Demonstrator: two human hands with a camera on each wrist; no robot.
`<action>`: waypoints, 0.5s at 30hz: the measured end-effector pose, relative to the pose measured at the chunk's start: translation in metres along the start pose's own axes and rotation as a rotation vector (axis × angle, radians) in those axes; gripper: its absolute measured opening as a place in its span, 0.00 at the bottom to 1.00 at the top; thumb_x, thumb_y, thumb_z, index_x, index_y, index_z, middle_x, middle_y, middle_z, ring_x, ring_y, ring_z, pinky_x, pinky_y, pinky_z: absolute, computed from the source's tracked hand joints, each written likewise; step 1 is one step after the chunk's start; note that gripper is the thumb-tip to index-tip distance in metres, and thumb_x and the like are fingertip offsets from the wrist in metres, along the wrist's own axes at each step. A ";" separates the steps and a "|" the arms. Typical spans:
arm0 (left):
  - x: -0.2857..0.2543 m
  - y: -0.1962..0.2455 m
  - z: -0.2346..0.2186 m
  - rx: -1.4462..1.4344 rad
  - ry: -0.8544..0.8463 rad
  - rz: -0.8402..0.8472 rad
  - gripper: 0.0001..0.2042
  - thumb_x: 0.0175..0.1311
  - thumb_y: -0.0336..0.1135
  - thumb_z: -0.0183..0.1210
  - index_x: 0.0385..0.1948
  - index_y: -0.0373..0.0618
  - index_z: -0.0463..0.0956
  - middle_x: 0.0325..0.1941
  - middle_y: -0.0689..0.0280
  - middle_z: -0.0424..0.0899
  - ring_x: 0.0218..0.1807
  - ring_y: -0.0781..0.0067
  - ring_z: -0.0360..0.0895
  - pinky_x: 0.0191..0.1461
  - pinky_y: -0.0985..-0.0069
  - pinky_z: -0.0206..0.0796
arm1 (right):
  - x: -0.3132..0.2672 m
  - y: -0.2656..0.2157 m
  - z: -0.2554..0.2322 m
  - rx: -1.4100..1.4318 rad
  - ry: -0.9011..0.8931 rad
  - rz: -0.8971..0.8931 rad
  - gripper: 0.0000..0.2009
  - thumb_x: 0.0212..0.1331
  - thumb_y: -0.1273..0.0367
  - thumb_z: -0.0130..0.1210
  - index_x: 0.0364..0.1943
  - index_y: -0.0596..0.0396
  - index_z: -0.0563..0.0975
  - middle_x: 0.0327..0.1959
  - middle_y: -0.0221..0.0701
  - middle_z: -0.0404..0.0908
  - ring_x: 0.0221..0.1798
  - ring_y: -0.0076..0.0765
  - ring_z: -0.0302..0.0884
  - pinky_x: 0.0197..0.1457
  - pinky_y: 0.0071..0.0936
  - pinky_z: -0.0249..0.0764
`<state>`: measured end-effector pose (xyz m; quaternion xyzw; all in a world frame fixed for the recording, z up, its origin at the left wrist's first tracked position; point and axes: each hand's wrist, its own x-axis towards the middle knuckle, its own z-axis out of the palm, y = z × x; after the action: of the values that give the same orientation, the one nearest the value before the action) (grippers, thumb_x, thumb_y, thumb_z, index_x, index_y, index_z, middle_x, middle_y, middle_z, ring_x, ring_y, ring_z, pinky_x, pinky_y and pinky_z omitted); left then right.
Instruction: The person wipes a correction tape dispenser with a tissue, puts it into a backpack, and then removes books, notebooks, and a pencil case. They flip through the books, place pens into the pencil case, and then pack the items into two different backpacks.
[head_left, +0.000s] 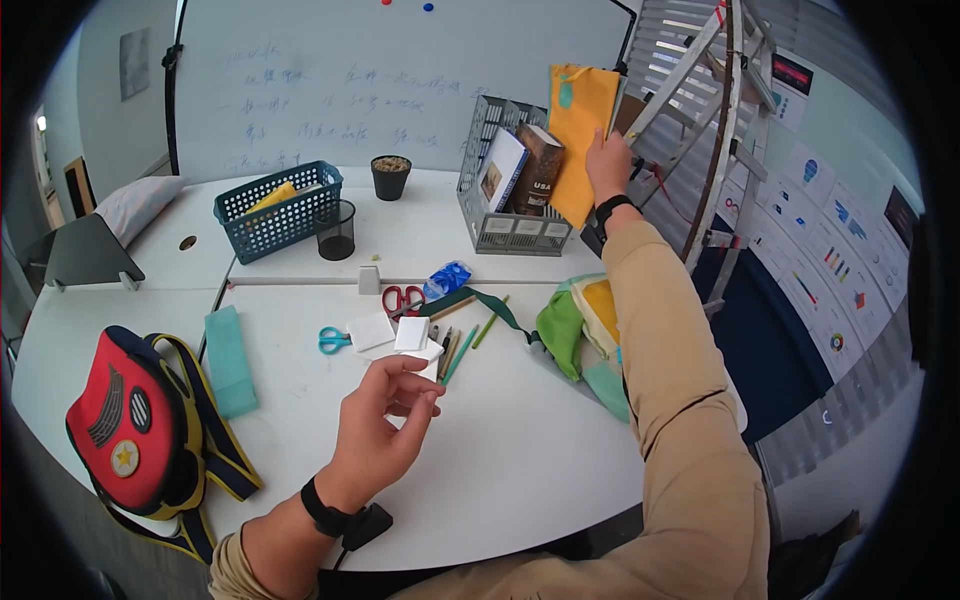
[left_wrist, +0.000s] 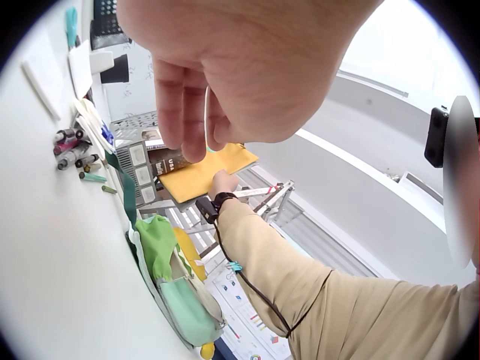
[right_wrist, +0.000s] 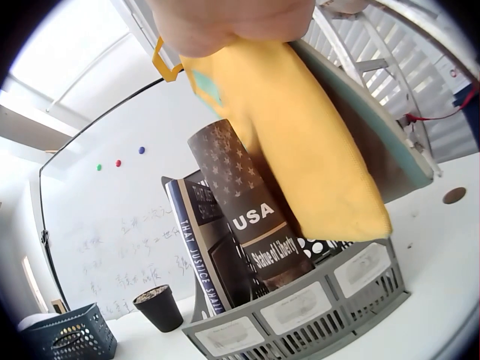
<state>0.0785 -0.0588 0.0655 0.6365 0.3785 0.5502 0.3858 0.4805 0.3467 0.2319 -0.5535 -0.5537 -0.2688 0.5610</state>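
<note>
Seemingly mid-motion above a tabletop point(head_left: 520, 450), a person's right grip point(head_left: 608, 165) pinches the upper edge of a yellow pouch point(head_left: 582, 130) in the head view. The pouch hangs tilted at the right end of a gray rack point(head_left: 520, 240), beside a brown "USA" book point(head_left: 540, 170). The left grip point(head_left: 380, 425), fingers loosely bent and holding nothing visible, hovers near white cards point(head_left: 411, 334), with red-handled scissors point(head_left: 403, 300) lying beyond them.

The left wrist camera catches the left grip from close up, its fingers relaxed and bent, with the yellow pouch held farther off. Markers point(left_wrist: 73, 150) lie in a cluster near a green bag point(left_wrist: 187, 304).

Seen from the right wrist, the right grip clasps the pouch's top; its lower end slants over the rack, though whether it touches the bottom cannot be told. A "That Justice Shall" book point(right_wrist: 196, 247) leans beside the "USA" book, and a black pot point(right_wrist: 159, 309) stands nearby.
</note>
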 end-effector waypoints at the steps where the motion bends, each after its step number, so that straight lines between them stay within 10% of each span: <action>1: 0.001 -0.001 0.000 -0.004 0.004 -0.003 0.18 0.81 0.21 0.64 0.67 0.36 0.73 0.51 0.56 0.95 0.48 0.70 0.95 0.51 0.75 0.86 | 0.000 0.001 0.006 0.011 0.011 0.005 0.19 0.84 0.59 0.58 0.42 0.66 0.85 0.40 0.64 0.89 0.48 0.79 0.88 0.52 0.68 0.82; 8: -0.001 -0.003 0.001 -0.008 0.004 -0.020 0.17 0.80 0.20 0.64 0.66 0.35 0.74 0.51 0.55 0.96 0.46 0.68 0.96 0.51 0.74 0.88 | -0.011 0.018 0.072 0.399 0.263 0.156 0.21 0.86 0.58 0.56 0.48 0.69 0.85 0.50 0.64 0.91 0.59 0.78 0.87 0.62 0.61 0.81; 15: 0.004 -0.008 -0.006 0.031 0.021 -0.036 0.17 0.79 0.19 0.64 0.65 0.35 0.74 0.51 0.56 0.96 0.45 0.70 0.96 0.50 0.74 0.87 | -0.060 0.071 0.076 0.326 -0.076 0.235 0.22 0.87 0.57 0.56 0.60 0.68 0.86 0.56 0.62 0.91 0.64 0.75 0.87 0.65 0.56 0.81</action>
<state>0.0724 -0.0516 0.0605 0.6296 0.4023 0.5439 0.3819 0.5067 0.4149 0.1361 -0.5261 -0.5422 -0.0872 0.6494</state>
